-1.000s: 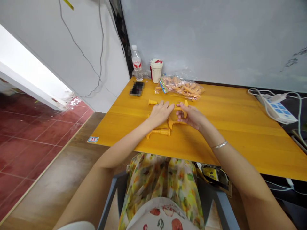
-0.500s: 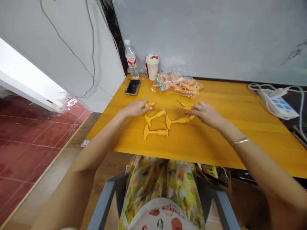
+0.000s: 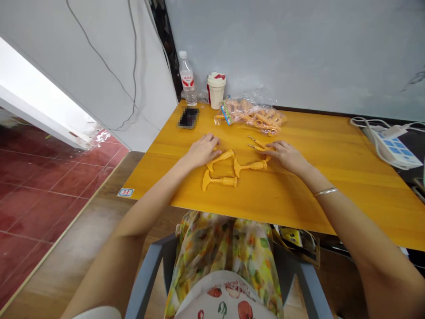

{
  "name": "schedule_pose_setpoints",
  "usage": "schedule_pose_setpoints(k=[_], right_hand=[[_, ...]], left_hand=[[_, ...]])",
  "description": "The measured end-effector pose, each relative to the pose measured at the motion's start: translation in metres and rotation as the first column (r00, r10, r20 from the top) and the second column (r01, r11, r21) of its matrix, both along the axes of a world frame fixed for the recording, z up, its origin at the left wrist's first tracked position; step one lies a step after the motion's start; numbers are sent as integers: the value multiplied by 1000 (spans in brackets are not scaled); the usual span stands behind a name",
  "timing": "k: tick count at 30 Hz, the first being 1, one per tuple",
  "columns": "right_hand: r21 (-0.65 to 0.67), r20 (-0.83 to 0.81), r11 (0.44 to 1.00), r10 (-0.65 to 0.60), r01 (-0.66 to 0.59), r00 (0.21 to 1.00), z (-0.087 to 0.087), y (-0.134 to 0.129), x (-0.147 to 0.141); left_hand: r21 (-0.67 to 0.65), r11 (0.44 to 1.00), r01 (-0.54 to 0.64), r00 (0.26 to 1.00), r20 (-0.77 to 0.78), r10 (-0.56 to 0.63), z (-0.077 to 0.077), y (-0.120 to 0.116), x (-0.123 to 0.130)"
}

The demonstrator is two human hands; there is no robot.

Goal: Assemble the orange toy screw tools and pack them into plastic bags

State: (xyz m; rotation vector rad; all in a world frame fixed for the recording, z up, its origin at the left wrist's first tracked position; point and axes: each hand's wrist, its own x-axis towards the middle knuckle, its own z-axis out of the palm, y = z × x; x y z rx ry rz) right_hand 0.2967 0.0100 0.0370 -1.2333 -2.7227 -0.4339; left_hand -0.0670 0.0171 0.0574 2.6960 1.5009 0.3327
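My left hand (image 3: 202,151) has its fingers curled over a small yellow plastic piece (image 3: 217,148), mostly hidden beneath them. Just by its thumb lies a yellow plastic toy hammer (image 3: 222,158), whose head is partly covered by the hand. A second toy hammer (image 3: 251,166) lies between my hands, and a third toy hammer (image 3: 219,181) is nearer the table's front edge. My right hand (image 3: 286,155) closes over yellow pieces with twisted tips (image 3: 255,144). Two of those tips point left out of its fingers; the other ends are hidden.
At the back of the wooden table (image 3: 318,190) lies a clear bag of orange plastic parts (image 3: 254,116). Behind and left are a cup (image 3: 216,92), a water bottle (image 3: 187,82) and a phone (image 3: 188,118). A power strip (image 3: 395,146) with cables sits far right.
My left hand has shifted right and now partly covers the nearest toy hammer's head. My right hand stays around the pieces with twisted tips. The whole view has shifted slightly.
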Motion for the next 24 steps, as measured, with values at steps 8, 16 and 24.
schedule_pose_setpoints(k=[8,16,24], right_hand=[[-18,-392,999,-49,46,919,32,-26,-34],[-722,-562,393,-813,-569,151,50,-75,-122],[-649,-755,586,-412,-485,511,43,-121,-128]], left_hand=[[-66,996,58,969,244,-41,13,-12,25],[56,988,145,738,659,-145,35,-54,26],[-229,904,360,721,683,-114,0,-89,-2]])
